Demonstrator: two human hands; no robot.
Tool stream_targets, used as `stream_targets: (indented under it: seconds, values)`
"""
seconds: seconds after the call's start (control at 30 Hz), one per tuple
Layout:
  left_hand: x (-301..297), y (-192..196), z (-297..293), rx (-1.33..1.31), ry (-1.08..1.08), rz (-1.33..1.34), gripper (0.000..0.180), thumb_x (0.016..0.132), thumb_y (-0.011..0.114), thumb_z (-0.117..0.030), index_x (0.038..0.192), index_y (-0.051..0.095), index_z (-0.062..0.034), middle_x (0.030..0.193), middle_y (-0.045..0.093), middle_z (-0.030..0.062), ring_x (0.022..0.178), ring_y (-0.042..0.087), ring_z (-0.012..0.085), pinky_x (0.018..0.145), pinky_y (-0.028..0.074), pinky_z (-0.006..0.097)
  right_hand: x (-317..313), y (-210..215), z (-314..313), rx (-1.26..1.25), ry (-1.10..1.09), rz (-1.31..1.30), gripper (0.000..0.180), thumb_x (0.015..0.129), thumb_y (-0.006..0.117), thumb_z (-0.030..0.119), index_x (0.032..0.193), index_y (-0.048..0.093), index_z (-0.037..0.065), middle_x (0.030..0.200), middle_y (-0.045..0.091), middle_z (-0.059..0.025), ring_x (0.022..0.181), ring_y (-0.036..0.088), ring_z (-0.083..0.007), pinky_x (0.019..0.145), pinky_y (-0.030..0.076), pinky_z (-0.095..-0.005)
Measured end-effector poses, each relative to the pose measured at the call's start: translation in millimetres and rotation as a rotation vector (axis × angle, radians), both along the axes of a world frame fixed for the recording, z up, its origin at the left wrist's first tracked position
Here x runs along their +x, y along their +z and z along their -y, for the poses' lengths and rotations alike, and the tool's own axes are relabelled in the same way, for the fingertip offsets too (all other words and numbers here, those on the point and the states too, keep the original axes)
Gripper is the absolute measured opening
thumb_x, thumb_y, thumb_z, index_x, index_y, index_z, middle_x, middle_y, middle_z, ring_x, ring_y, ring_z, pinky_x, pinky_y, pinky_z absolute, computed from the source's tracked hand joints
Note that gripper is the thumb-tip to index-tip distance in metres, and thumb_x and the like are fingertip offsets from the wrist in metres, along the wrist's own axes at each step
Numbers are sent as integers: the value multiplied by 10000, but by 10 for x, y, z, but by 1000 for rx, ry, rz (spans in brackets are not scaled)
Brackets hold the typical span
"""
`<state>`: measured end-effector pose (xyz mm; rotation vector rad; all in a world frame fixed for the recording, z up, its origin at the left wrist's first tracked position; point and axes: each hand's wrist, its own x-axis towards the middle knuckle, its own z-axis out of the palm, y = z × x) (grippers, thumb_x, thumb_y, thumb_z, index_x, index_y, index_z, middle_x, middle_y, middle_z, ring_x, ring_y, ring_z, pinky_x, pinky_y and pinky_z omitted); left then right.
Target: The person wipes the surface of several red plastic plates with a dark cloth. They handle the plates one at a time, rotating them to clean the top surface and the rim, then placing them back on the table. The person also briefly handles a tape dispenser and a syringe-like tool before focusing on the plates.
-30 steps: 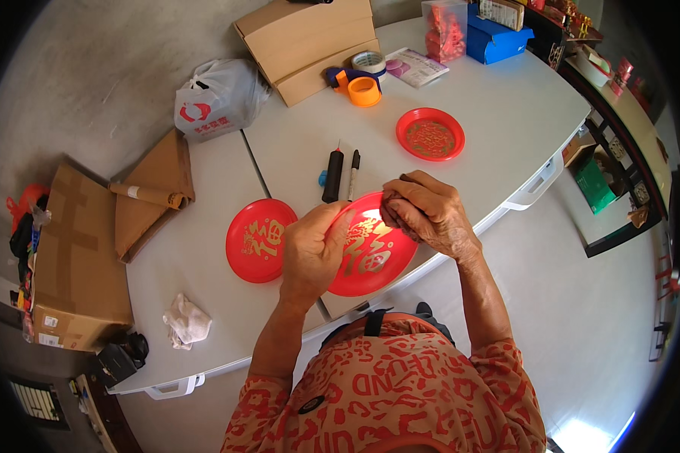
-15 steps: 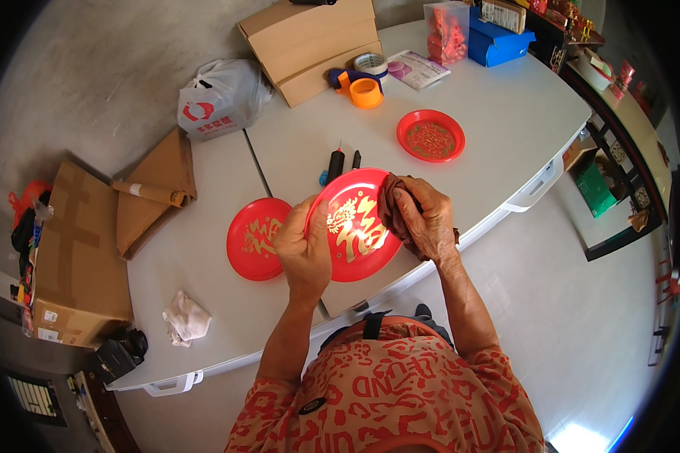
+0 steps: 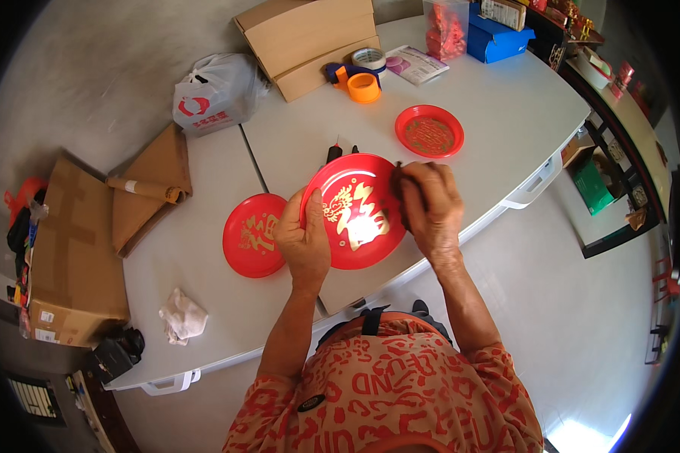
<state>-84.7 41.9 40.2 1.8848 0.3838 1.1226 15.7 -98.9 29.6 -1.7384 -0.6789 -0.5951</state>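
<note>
My left hand (image 3: 302,245) grips the left rim of a red plate (image 3: 374,253) with gold markings, thumb on its face. The plate is raised over the table's front edge and catches a bright glare. At its right rim, my right hand (image 3: 434,208) is closed around a dark brown cloth (image 3: 399,189) pressed to the edge; most of the cloth is hidden by the fingers. A second red plate (image 3: 249,235) with similar gold markings lies on the table left of my left hand. Farther back to the right sits a red dish (image 3: 429,131) with a gold pattern.
Behind the raised plate lies a black-handled tool (image 3: 334,153). A crumpled whitish cloth (image 3: 183,317) rests at the front left. Along the back are a plastic bag (image 3: 217,94), a cardboard box (image 3: 310,41), orange tape (image 3: 363,88) and a blue box (image 3: 499,38). Another cardboard box (image 3: 79,249) stands left.
The raised plate has tilted and shifted slightly up, its glare now on the lower gold marking. My right hand has turned around the cloth at the rim, hiding more of it.
</note>
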Motion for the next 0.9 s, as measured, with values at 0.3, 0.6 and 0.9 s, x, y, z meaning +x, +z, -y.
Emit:
stream_targets:
  seconds: [0.3,0.6,0.9]
  values:
    - [93,-39,-39,-170,75,63,246,973,564,-206,920,611,29,773,619,0,665,528,39,615,463,214,-242,-276,29,-451,42,261,427,713,752,143,1102,629,14,1079,506,-164,884,562,-298,661,545,-378]
    - [110,-68,-18,-130,73,13,219,970,566,-185,959,613,29,787,603,18,688,504,61,634,439,232,-212,-143,100,-160,344,78,330,760,692,-26,1079,637,37,1009,582,-146,942,602,-305,743,532,-390]
    - [177,-125,114,-167,10,46,204,965,565,-161,935,615,34,761,589,15,680,489,62,617,430,235,-145,-161,-96,-329,-13,301,392,720,682,16,1103,614,-28,1082,545,-171,911,583,-325,727,529,-392]
